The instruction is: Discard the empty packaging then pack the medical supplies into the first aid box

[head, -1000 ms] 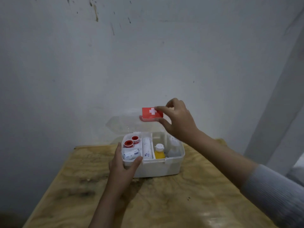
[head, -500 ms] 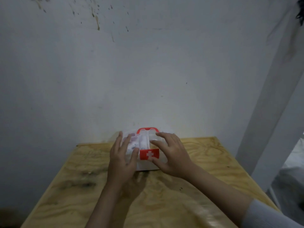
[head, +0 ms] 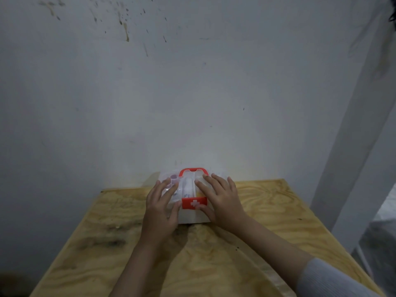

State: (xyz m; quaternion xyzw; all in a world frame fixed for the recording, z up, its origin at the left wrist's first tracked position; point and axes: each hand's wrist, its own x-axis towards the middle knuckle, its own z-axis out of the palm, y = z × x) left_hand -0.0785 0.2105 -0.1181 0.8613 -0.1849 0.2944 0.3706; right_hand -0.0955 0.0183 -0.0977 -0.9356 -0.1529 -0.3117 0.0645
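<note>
The white first aid box (head: 192, 217) stands at the far middle of the wooden table (head: 267, 211), its clear lid down. A red handle (head: 194, 170) arches over the lid and a red latch with a white cross (head: 194, 203) lies on the front. Through the lid I make out blurred supplies, a white roll and something yellow. My left hand (head: 161, 207) lies flat on the lid's left side, thumb beside the latch. My right hand (head: 220, 200) presses on the lid's right side, thumb under the latch. Neither hand grips anything.
A stained white wall (head: 192, 93) rises just behind the table. A white post (head: 353, 146) slants up at the right, past the table's right edge. Dark stains mark the wood at the left (head: 107, 241).
One second ago the lid was up, held by my right hand at the latch, with my left hand on the box's front. The lid has come down, and both hands now rest on it.
</note>
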